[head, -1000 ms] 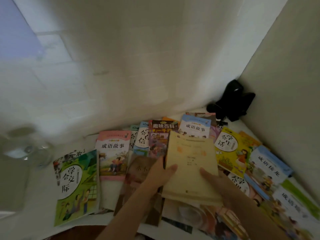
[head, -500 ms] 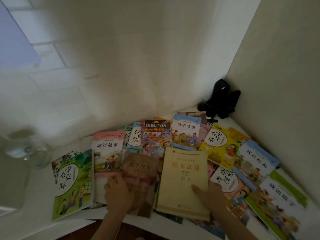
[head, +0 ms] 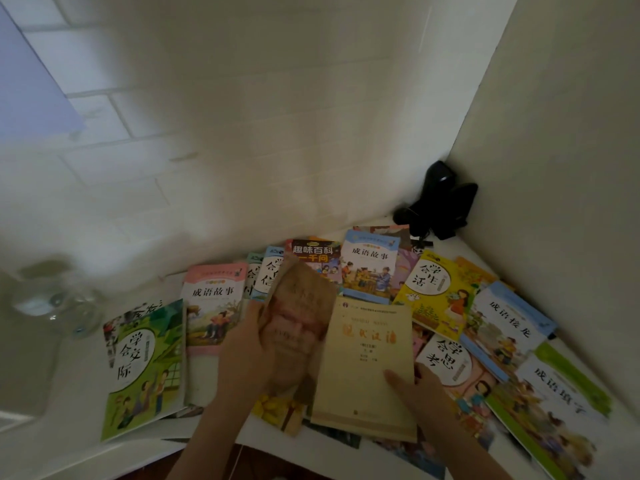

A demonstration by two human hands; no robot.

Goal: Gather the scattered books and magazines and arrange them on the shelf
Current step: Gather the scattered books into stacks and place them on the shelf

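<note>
Books lie scattered; the left hand (head: 242, 355) now grips and tilts up the brown book (head: 298, 327), flat a moment ago. At three o'clock, right hand (head: 419, 389) pinches the tan book (head: 367, 362). Gathering has begun.

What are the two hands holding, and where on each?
The left hand grips the brown book by its left edge, lifting it. The right hand grips the tan book at its lower right edge.
</note>
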